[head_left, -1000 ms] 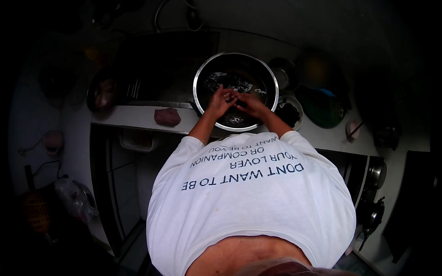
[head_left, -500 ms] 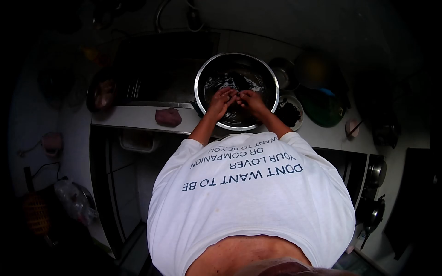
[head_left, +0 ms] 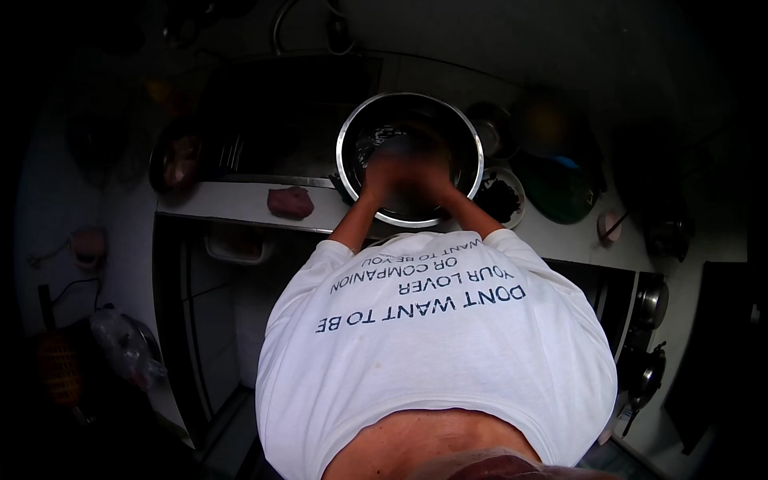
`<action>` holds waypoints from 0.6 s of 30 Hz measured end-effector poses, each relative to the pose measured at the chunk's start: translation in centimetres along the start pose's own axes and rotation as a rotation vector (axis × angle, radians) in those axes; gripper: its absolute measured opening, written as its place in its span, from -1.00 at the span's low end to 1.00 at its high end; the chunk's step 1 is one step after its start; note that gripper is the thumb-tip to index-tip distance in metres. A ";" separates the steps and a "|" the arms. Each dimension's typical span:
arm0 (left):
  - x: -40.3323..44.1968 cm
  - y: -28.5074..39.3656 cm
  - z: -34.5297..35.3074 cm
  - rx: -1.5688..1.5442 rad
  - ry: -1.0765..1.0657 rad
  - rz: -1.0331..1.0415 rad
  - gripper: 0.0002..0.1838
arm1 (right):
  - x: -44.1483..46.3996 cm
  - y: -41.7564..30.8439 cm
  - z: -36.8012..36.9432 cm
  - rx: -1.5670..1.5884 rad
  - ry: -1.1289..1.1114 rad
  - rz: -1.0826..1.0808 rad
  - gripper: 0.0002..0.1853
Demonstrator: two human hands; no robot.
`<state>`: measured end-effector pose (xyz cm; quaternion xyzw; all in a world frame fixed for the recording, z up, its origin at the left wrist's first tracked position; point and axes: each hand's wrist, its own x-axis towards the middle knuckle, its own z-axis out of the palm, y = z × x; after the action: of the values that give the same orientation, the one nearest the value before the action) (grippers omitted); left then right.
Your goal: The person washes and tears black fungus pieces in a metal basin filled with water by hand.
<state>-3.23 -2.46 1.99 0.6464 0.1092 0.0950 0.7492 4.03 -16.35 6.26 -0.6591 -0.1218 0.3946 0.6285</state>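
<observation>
**Metal basin [head_left: 340, 156] straight ahead, its dark contents [head_left: 392, 138] within reach of both hands**

The largest surface I have is the pale countertop [head_left: 240, 198], running left and right from the basin. The basin sits in front of the torso, its round rim encircling both hands in my overhead view. To its right lies a dark green rounded thing [head_left: 560, 196]; between the two, just beside the basin, is a pale bowl [head_left: 520, 210] of dark pieces [head_left: 499, 198].

Inside the basin, the left hand [head_left: 386, 170] and right hand [head_left: 432, 170] are close together over the near half, forearms coming in across the near rim. Blur smears the fingers, so I can't tell whether the hands touch, grip anything or dip below the surface.

The dark, wet-looking contents glint beyond the hands, toward the basin's far left; I judge the left hand nearer those glints. I can make out no long axis in them. The right hand is the nearer one to the bowl. Left of the basin, a small reddish lump [head_left: 290, 202] rests apart on the countertop.
</observation>
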 end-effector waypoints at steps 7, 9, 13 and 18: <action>0.2 1.1 -0.1 0.706 -0.081 0.288 -0.71 | 1.1 0.4 -0.5 -0.890 0.044 -0.634 -0.72; -0.1 1.3 0.0 0.652 -0.068 0.369 -0.70 | -0.2 -1.7 -0.5 -1.164 0.023 -0.502 -0.71; -0.2 1.4 0.6 0.113 -0.071 0.035 -0.69 | 3.0 3.6 -3.0 -1.078 0.061 -0.753 -0.78; 0.0 1.1 1.1 -0.576 0.064 -0.239 -0.76 | 2.7 3.7 -2.6 0.013 0.095 -0.050 -0.83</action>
<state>-2.86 -3.38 3.21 0.3866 0.1766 0.0538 0.9036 6.29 -17.15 1.62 -0.6698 -0.1056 0.3476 0.6475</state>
